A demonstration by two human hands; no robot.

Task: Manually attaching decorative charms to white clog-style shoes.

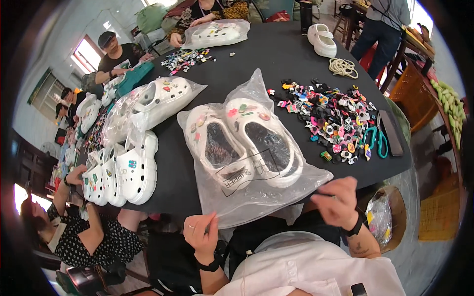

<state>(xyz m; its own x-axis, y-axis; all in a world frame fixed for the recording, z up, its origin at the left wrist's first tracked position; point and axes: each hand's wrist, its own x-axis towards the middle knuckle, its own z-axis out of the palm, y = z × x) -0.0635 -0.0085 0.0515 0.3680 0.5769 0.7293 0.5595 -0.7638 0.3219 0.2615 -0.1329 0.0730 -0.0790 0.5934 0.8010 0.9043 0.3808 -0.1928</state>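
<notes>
A clear plastic bag (pixel 256 200) with black print lies in front of me at the table's near edge. Inside it is a pair of white clogs (pixel 249 118) with small colourful shoe charms on their toes, toes pointing away from me. My left hand (pixel 202 236) pinches the bag's near left corner between thumb and fingers. At the near right edge of the bag, my right hand (pixel 340 203) is closed with curled fingers, slightly blurred, and seems to grip the plastic there. The bag's mouth is on my side, spread between both hands.
A heap of shoe charms (pixel 335 118) lies right on the black table (pixel 222 74), beside teal scissors (pixel 377 140) and a dark bar (pixel 391 133). Left are white clogs (pixel 136 167) and bagged clogs (pixel 168 98). Rope (pixel 343 68) lies far right; an open carton (pixel 395 217) stands below. Co-workers sit around.
</notes>
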